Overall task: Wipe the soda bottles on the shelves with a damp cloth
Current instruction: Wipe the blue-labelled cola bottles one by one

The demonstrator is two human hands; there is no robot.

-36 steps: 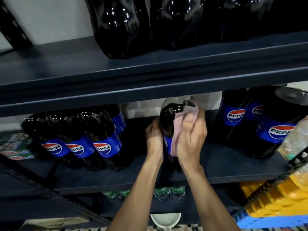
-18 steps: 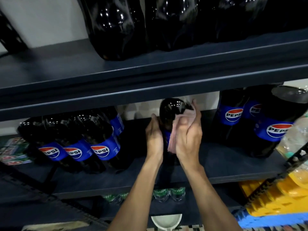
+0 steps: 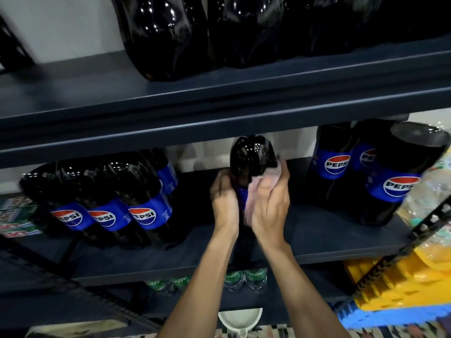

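A dark Pepsi bottle [image 3: 252, 156] stands in the middle of the middle shelf [image 3: 317, 242], between my two hands. My left hand [image 3: 224, 201] grips its left side at the blue label. My right hand [image 3: 269, 203] holds a pink cloth [image 3: 258, 181] against the bottle's right side, fingers curled around the cloth. The lower body of the bottle is hidden behind my hands and forearms.
Three Pepsi bottles [image 3: 144, 206] stand in a row at the left and more [image 3: 395, 176] at the right of the same shelf. Large dark bottles [image 3: 166, 35] fill the upper shelf. Green-capped bottles [image 3: 244, 276] sit below. Yellow and blue crates [image 3: 395, 289] lie at lower right, a white bowl [image 3: 240, 318] below.
My right hand with the cloth has slid down the bottle from its shoulder toward the label, uncovering the bottle's top. My left hand stays on the left side.
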